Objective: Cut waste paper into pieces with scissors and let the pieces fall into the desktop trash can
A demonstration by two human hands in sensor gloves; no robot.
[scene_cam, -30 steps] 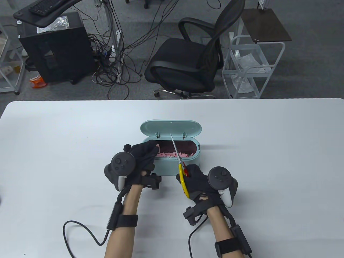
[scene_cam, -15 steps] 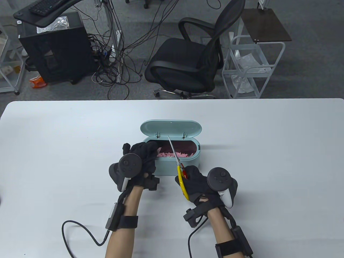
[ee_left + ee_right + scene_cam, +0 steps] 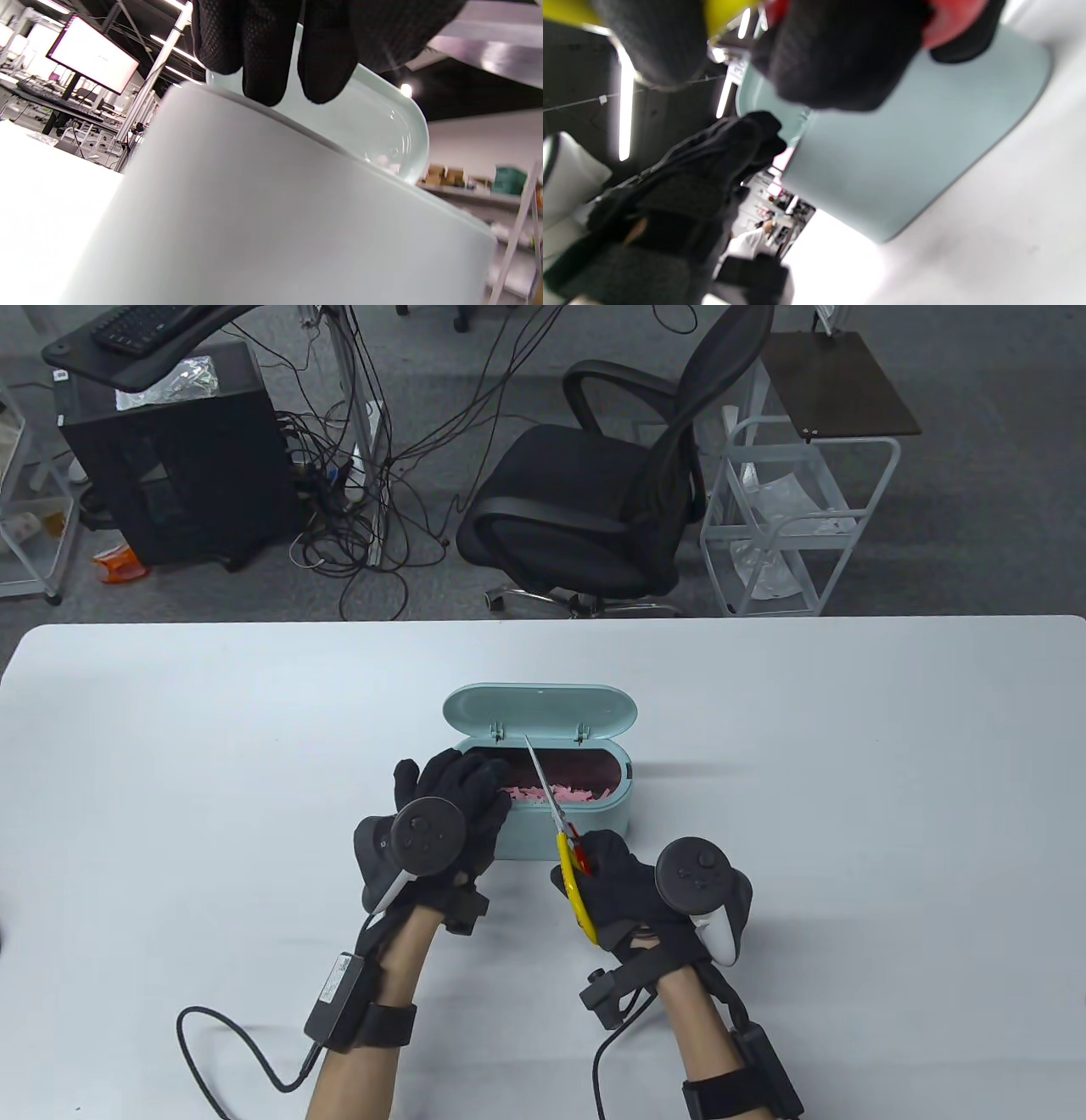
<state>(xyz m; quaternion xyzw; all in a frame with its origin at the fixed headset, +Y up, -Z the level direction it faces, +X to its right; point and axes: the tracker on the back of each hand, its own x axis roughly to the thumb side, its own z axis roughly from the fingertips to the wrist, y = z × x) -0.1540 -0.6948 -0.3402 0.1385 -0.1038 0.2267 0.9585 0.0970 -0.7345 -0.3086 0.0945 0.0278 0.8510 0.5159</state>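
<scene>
The mint-green desktop trash can stands mid-table with its lid swung open at the back. Several pink paper pieces lie inside. My left hand reaches over the can's left front rim, and its fingers hang straight above the can wall, with no paper showing in them. My right hand grips the scissors by the yellow handle and red handle. The blades are together and slant up-left over the can's opening.
The white table stretches wide on both sides of the can. Glove cables trail across its front edge. A black office chair and a white wire cart stand beyond the far edge.
My left hand has slid right over the can's left rim, and the pink scrap at its fingers is no longer visible. The scissor tip has drifted slightly left.
</scene>
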